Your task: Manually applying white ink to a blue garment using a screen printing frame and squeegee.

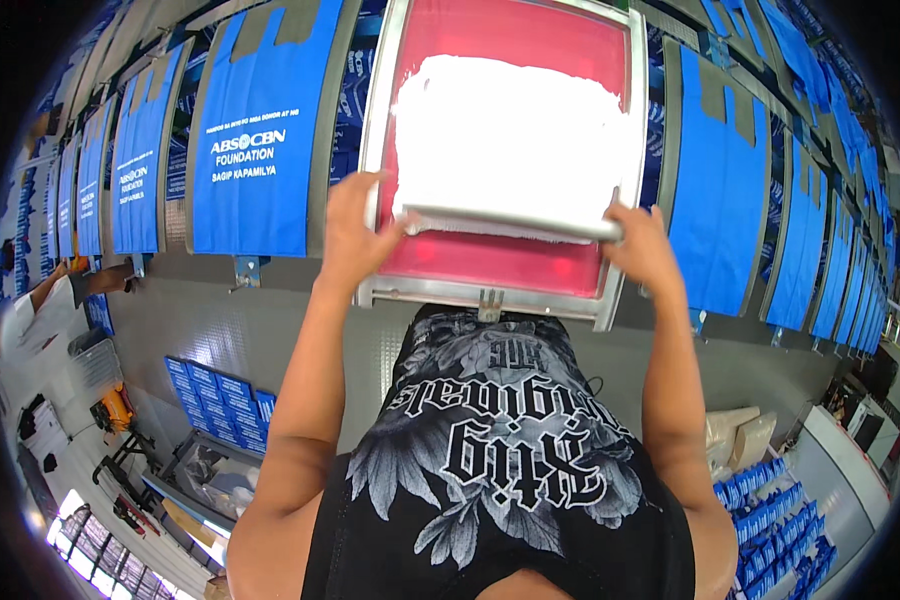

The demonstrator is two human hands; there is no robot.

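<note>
In front of me a metal-framed screen (pixel 490 20) with red mesh carries a large spread of white ink (pixel 505 135). A silver squeegee (pixel 505 222) lies across the lower edge of the ink. My left hand (pixel 360 225) grips the squeegee's left end beside the frame's left rail. My right hand (pixel 640 245) is closed on its right end, near the frame's right rail. The squeegee's blade is hidden.
Rows of blue printed fabric panels (pixel 260 200) on boards flank the screen. At the far left is another person's arm (pixel 50 285). Stacked blue pieces (pixel 220 400) stand lower left; more blue bundles (pixel 770 520) and a pale cabinet (pixel 840 450) are lower right.
</note>
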